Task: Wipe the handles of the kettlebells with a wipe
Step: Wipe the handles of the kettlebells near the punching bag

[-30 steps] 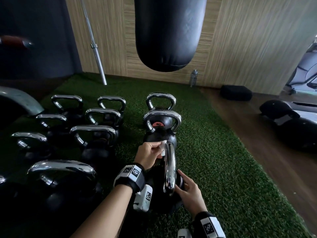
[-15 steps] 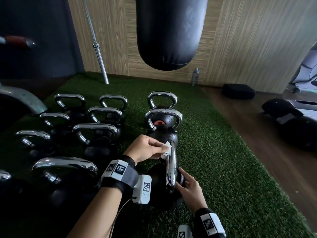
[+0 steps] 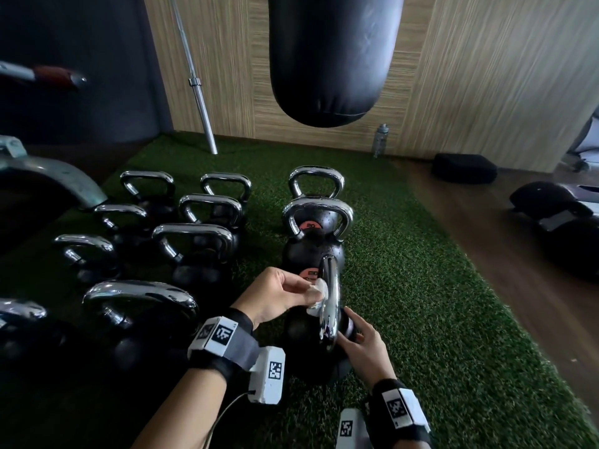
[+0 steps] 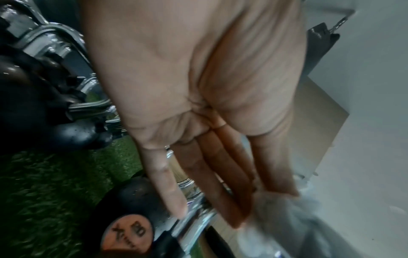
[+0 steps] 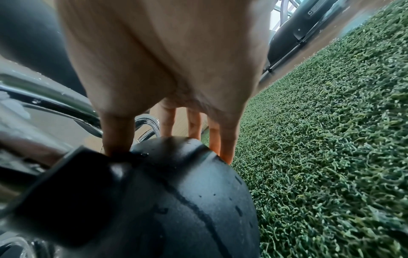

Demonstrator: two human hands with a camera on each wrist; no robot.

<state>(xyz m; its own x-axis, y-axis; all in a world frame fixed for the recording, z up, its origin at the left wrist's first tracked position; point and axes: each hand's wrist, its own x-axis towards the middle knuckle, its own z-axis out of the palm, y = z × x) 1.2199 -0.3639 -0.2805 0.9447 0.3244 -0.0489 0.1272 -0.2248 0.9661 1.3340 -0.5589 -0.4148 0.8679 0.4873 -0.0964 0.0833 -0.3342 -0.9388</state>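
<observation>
Gym corner, green turf mat (image 3: 405, 286) over wood floor, black punching bag (image 3: 334, 59) hanging overhead. Nearest kettlebell (image 3: 311, 348) sits on turf, front of right-hand column, chrome handle (image 3: 330, 306) edge-on to head camera. Left hand (image 3: 278, 294) pinches white wipe (image 3: 319, 291) against handle's left side. Right hand (image 3: 364, 343) rests on black body (image 5: 187, 200), fingers straight, thumb near handle base. More kettlebells (image 3: 194, 247) clustered left.

A black punching bag (image 3: 334, 56) hangs well beyond the left hand (image 3: 275, 298) — a steel barbell (image 3: 194, 76) leans on the wood-panel wall (image 3: 486, 76) beside it. A water bottle (image 3: 380, 140) and a black pad (image 3: 464, 167) sit far ahead-right of the right hand (image 3: 364, 350), past the green turf (image 3: 421, 303).
</observation>
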